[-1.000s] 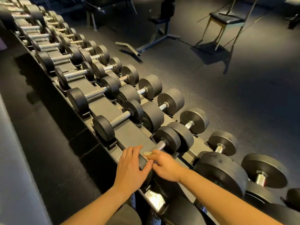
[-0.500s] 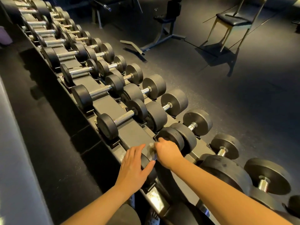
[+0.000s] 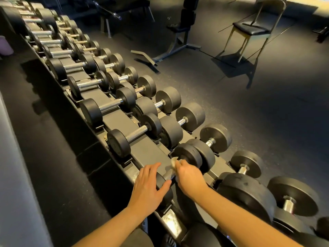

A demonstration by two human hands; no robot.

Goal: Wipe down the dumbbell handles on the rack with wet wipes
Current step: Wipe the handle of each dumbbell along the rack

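Right hand [image 3: 189,176] is clenching round the knurled dumbbell handle [image 3: 168,175], pressing a pale wet wipe [image 3: 174,160] onto the steel. A corner of the wipe is poking out just beyond the knuckles, hard up against the far head [image 3: 188,155]. Beside it, the left hand [image 3: 148,186] is lying flat and loose over the near head [image 3: 167,196], grasping nothing, thumb draped across the rim, steadying the weight on the rack [image 3: 149,154].

From where I'm standing, the wipe is looking bunched rather than spread, though I can't quite tell how much is sitting under the palm. If it is wadding up, part of the handle is getting missed; the bare strip showing between the two hands is the likely spot. Coarse knurling is also threatening to snag and shred a thin wipe. Should the weight be rolling under a hard twist, the left fingers are sitting where the head could nip them against the rack, and the right knuckles are risking a scrape on the far head.
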